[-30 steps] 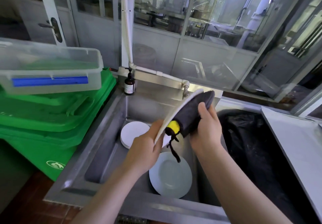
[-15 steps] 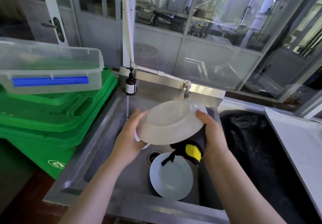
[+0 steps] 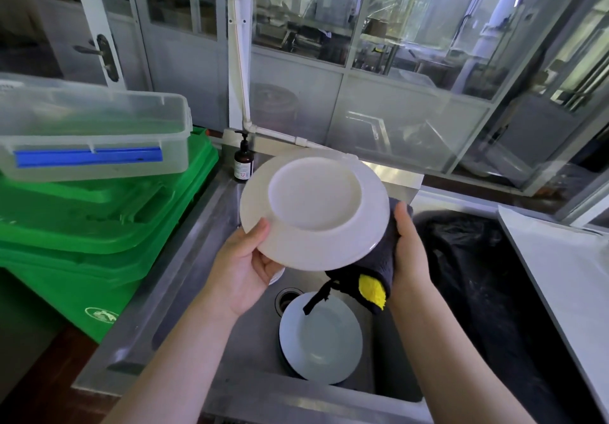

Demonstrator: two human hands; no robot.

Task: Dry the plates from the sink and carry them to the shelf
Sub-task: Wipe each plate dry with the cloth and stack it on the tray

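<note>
The left hand [image 3: 245, 267] grips the white plate [image 3: 314, 212] at its lower left rim, thumb on the underside. The right hand [image 3: 408, 252] clamps a dark cloth [image 3: 379, 270] against the plate's right edge. Below both hands, another plate [image 3: 321, 338] lies in the sink [image 3: 184, 278].

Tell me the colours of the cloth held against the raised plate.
Dark grey fleecy drying cloth with a bright yellow patch and a black hanging loop, seen in the head view.

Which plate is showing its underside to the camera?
The white plate held up over the sink, underside and foot ring facing the camera; the grey plate in the basin lies face up.
</note>
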